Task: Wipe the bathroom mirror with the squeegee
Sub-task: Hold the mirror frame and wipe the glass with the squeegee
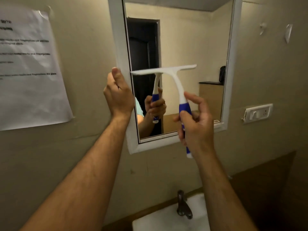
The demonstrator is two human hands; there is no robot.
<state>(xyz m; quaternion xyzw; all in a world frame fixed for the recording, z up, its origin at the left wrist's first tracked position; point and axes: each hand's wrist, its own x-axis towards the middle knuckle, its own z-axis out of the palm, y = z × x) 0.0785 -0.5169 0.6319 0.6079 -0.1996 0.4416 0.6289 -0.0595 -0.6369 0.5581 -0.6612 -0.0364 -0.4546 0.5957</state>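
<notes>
A white-framed mirror hangs on the beige wall straight ahead. My right hand grips the blue handle of a white squeegee, whose blade lies level against the glass at mid-height, near the left side of the mirror. My left hand clasps the mirror frame's left edge, with the thumb up on the frame's front. The glass reflects the squeegee, my hand and a dark doorway.
A printed paper sheet is taped to the wall on the left. A switch plate sits right of the mirror. Below are a white sink and a dark tap. A dark counter runs at lower right.
</notes>
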